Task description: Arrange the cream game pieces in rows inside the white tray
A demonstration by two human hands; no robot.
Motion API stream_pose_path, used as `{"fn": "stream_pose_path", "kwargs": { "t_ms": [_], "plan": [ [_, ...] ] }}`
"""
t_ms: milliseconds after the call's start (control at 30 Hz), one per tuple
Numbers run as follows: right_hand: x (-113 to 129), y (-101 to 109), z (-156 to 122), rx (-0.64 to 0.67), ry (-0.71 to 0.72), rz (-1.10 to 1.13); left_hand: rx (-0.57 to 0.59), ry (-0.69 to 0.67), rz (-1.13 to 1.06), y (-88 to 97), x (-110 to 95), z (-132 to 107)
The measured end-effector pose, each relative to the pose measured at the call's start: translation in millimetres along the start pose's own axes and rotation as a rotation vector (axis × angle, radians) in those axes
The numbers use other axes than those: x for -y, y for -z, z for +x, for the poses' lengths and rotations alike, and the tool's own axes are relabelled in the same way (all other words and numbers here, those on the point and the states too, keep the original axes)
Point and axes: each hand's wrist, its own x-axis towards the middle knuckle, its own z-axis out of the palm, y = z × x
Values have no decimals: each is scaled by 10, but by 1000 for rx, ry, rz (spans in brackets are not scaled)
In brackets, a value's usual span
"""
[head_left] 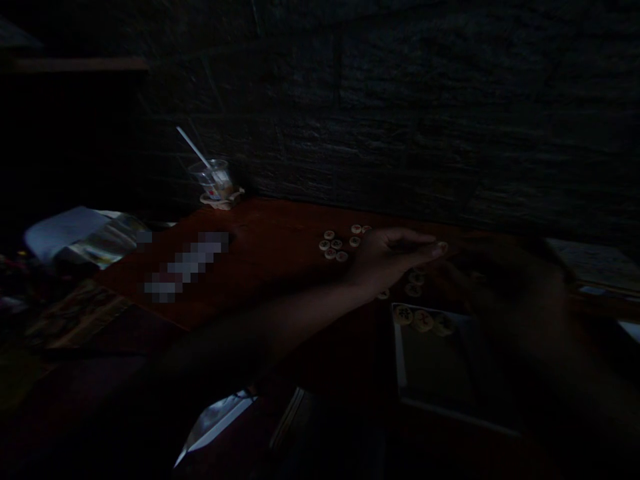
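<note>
- the left hand (395,257) reaches palm down over a red tabletop (280,227), its fingers (425,247) drawn narrow and close together; whether they hold a piece cannot be told
- the right hand (510,300) is a dark blur, so its fingers cannot be made out
- round chinese chess pieces (333,245) lie in a loose cluster just beside the left hand, with more beneath and past it
- a low sweep of the left forearm (270,327) could knock pieces out of place
- dim light could hide a stray piece
- a shallow tray (400,347) holds three pieces (423,320) bunched at its far edge
- a clear plastic cup (213,180) holds a white stirrer (193,148) and stands on a coaster (221,199)
</note>
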Motion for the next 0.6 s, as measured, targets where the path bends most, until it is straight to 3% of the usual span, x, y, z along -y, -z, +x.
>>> {"fn": "stream_pose_path", "kwargs": {
  "t_ms": [133,400,600],
  "plan": [
    [65,32,18,47,15,-32,49,33,-37,-25,-67,-17],
    [123,4,9,71,-104,117,141,216,-129,-34,-240,-73],
    [113,25,25,68,-88,110,180,251,-155,-23,-265,-58]
  ]
}}
